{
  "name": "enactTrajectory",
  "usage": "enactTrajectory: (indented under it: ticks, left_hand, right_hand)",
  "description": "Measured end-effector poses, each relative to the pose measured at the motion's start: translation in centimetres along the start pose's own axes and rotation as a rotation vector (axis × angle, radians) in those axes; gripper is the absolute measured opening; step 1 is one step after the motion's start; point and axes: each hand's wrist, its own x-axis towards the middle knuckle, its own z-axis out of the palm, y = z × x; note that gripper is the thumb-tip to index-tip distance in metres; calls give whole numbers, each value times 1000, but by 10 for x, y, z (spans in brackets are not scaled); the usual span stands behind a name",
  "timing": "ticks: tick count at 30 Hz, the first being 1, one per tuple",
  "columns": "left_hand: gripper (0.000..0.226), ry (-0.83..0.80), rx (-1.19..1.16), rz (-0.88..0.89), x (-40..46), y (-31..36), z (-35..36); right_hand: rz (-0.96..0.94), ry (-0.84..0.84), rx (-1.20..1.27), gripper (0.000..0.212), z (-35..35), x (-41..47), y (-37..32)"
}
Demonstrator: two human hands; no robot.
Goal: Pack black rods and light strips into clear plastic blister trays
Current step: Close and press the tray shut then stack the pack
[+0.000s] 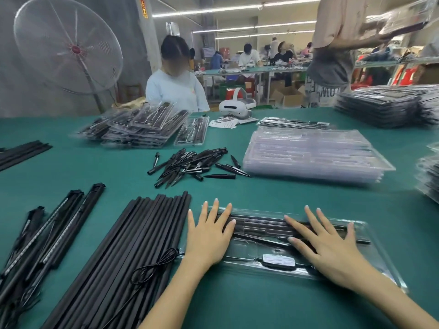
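The tray (297,243) lies on the tabletop (237,305) right before me, rods and a strip seated inside. My left hand (209,236) and right hand (330,250) lie flat on it, fingers (316,222) straight and spread, holding nothing. I'd press evenly along its length until it snaps. Loose rods (133,252) lie just left.
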Motion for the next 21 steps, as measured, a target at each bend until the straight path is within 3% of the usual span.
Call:
enactTrajectory:
  ticks: [5, 11, 16, 18, 21]
  left_hand:
    - [50, -55, 30, 35, 3, 11, -11]
    - [50, 88, -77, 331, 24, 83, -19]
    - [48, -18, -99, 361, 30, 113, 9]
    - [48, -3, -98, 356, 33, 110, 17]
    - [47, 18, -109, 354, 33, 110, 20]
  right_hand:
    - [-2, 18, -43, 50, 6, 5, 2]
    - [-11, 22, -3, 55, 10, 6, 5]
    - [10, 51, 76, 60, 11, 6, 7]
    - [-4, 102, 297, 57, 5, 7, 6]
    - [49, 214, 933, 33, -20, -6, 14]
